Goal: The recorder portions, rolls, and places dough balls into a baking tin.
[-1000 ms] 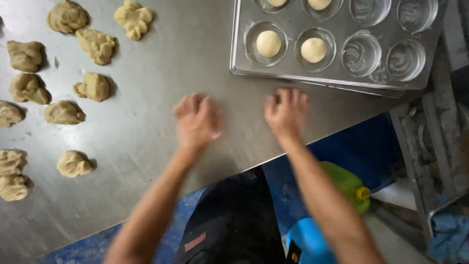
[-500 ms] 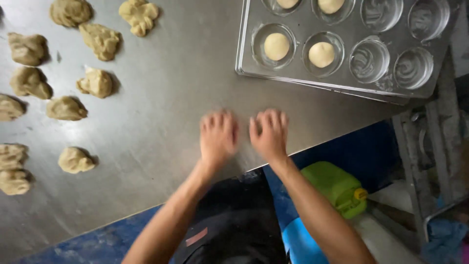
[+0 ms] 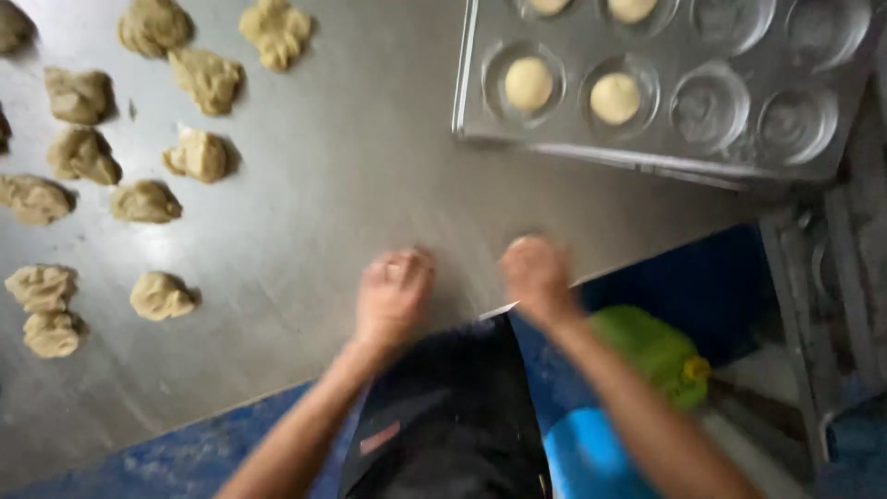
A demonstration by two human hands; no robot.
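Rough dough lumps [image 3: 159, 296] lie on the left side of the steel table [image 3: 351, 185], well away from both hands. Low in the middle, the left hand [image 3: 393, 298] lies palm down on the table, fingers together. Just beside it, the right hand [image 3: 536, 277] is blurry; I cannot tell its grip. At the upper right, a metal muffin tray [image 3: 665, 152] holds smooth dough balls [image 3: 528, 83] in some cups.

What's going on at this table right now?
A person presses the left hand and the right hand palm-down on a steel table near its front edge; whatever lies under the palms is hidden. Rough dough lumps sit scattered to the left. A metal mould tray at upper right holds smooth dough balls in some cups; others are empty.
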